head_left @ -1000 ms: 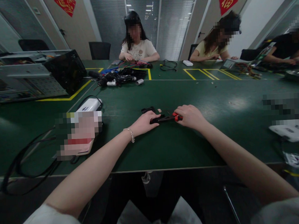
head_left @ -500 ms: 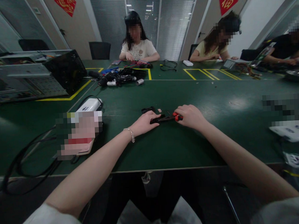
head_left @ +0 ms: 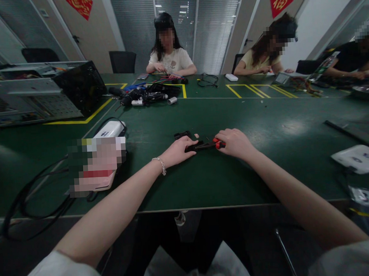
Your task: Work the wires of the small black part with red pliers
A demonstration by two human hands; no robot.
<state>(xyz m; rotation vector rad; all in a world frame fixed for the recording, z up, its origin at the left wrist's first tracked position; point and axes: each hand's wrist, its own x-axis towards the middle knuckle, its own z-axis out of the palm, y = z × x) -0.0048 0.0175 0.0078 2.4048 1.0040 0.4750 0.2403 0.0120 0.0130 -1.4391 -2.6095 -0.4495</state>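
Note:
My left hand (head_left: 176, 151) is closed on a small black part (head_left: 192, 147), gripping it between thumb and fingers low over the green table. Coming in from the right, my right hand (head_left: 235, 143) is wrapped round the red handles of a pair of pliers (head_left: 218, 143). The pliers' dark jaws point left and meet the black part; whether they bite on it is too small to tell. Just beyond my left fingers lies another small black piece (head_left: 182, 135), with a tiny pinkish scrap (head_left: 196, 136) beside it.
A phone (head_left: 100, 175) and a white device (head_left: 112, 129) with black cables lie left on the table (head_left: 181, 187). An opened computer case (head_left: 46, 93) stands far left. A cordless drill and cables (head_left: 145, 94) lie ahead. A white box (head_left: 357, 158) sits right. Several people work opposite.
Both hands and the pliers stay almost still. The view has shifted very slightly.

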